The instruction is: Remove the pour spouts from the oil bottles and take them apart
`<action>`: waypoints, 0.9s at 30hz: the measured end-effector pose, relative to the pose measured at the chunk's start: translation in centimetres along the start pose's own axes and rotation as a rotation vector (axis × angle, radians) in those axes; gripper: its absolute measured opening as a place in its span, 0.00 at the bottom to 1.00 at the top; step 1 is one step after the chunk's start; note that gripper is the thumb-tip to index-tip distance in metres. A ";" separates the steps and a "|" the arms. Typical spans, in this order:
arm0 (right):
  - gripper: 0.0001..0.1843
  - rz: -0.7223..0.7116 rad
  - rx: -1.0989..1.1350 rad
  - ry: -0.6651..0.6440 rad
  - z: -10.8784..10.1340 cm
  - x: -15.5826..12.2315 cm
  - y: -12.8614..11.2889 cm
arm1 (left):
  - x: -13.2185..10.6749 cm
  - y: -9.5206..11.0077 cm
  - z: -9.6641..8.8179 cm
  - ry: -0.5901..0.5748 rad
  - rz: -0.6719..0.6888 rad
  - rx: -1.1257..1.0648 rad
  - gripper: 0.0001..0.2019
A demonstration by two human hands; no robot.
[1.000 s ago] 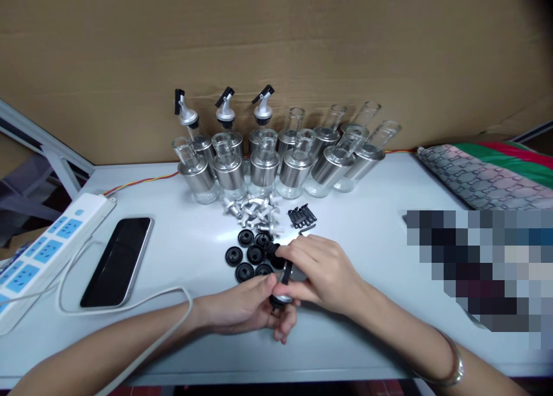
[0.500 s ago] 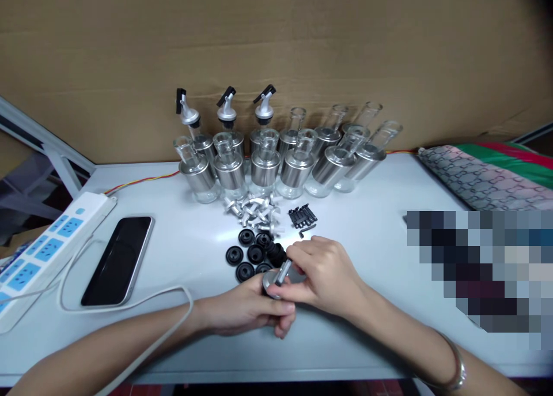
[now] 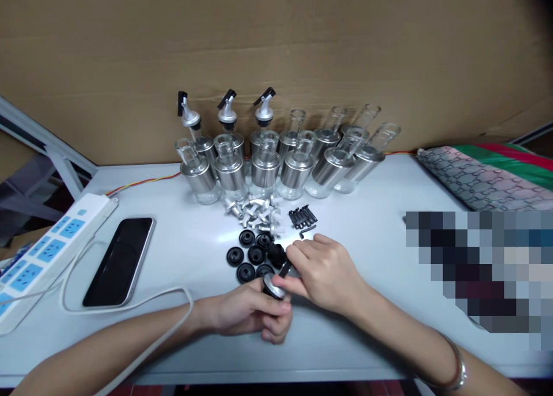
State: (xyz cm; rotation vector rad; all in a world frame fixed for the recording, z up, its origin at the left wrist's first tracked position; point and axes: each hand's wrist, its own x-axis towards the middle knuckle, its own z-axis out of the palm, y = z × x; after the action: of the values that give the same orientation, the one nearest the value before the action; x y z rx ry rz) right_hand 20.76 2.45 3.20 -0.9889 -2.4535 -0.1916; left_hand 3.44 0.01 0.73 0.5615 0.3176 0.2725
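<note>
Both my hands meet at the front middle of the white table (image 3: pixel 371 223). My left hand (image 3: pixel 246 312) is closed around the base of a silver pourer spout (image 3: pixel 273 285) with a black stopper. My right hand (image 3: pixel 322 272) pinches the top of the same spout, where a small black piece sticks up. Just behind the hands lie several black rubber stoppers (image 3: pixel 248 257), a pile of silver spout parts (image 3: pixel 254 210) and a small heap of black clips (image 3: pixel 303 217).
Glass bottles with steel sleeves (image 3: pixel 263 168) stand in rows at the back; three carry fitted pourers (image 3: pixel 227 112). A phone (image 3: pixel 120 261) and a power strip (image 3: pixel 41 252) with a white cable lie at the left. Patterned cloth (image 3: pixel 488 174) lies at the right, cardboard (image 3: pixel 276 50) behind.
The spout has been turned in my hands, its silver disc now facing up and left. My right fingers have shifted slightly on its top. Both hands stay in the same place.
</note>
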 end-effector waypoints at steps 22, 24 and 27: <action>0.28 0.008 0.177 0.055 -0.1 0.0 0.2 | -0.2 0.1 0.1 0.031 0.007 0.044 0.21; 0.28 -0.033 0.218 0.057 -0.2 0.0 0.4 | -0.2 0.2 0.2 0.024 -0.002 0.062 0.23; 0.29 -0.115 0.231 0.048 -0.4 0.0 0.7 | -0.3 0.3 0.3 0.001 -0.018 0.108 0.26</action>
State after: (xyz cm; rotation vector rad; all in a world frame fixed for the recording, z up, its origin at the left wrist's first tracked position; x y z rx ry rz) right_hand 21.36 2.89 3.50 -0.7373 -2.4239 0.0304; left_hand 3.26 0.04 1.24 0.6644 0.3397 0.2394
